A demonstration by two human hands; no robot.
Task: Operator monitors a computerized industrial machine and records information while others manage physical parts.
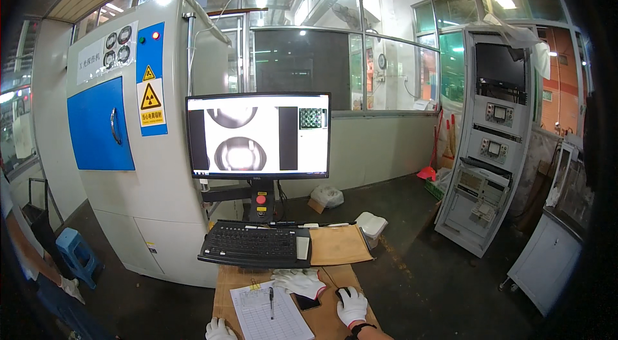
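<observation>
My right hand (352, 306), in a white glove, rests on a black computer mouse (343, 290) on the cardboard-covered desk (331, 321). My left hand (219, 330), also gloved, lies at the lower edge beside a clipboard with a paper form (270, 317) and a pen (271, 294); only part of it shows. Between the hands lie a spare pair of white gloves (299, 281) and a dark phone (307, 302). A black keyboard (255, 244) sits in front of a monitor (259, 136) showing grey round shapes.
A large grey cabinet with a blue door (101, 124) and a yellow warning sign stands behind the monitor. A brown envelope (337, 245) lies right of the keyboard. A grey instrument rack (489, 140) stands at the right, a blue stool (76, 254) at the left.
</observation>
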